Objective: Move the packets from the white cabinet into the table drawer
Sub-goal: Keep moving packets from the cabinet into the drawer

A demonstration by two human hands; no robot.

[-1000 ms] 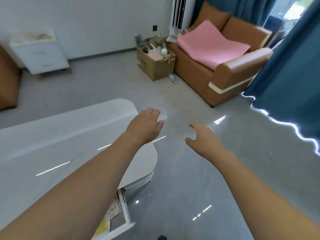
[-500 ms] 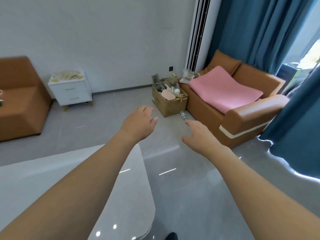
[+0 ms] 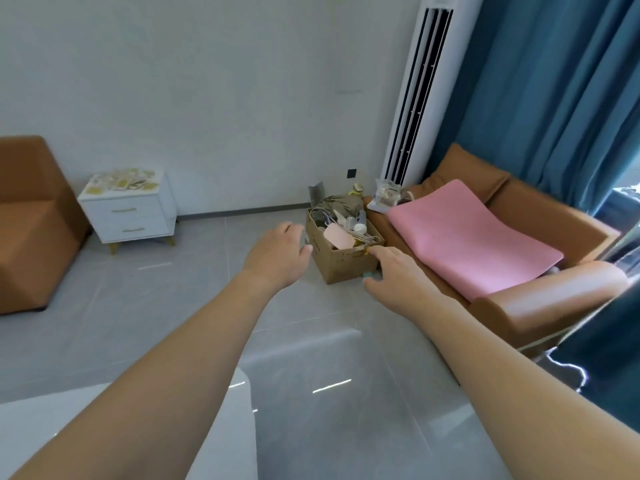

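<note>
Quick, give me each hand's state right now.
Left hand: open, fingers relaxed, holding nothing.
Right hand: open, fingers loosely extended, holding nothing.

Yellowish packets (image 3: 122,181) strewn flat atop white two-drawer cabinet (image 3: 130,216), drawers closed, against far wall

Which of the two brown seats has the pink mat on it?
The brown armchair on the right, beside the blue curtains, carries the pink mat. The brown seat at the left edge is bare.
</note>
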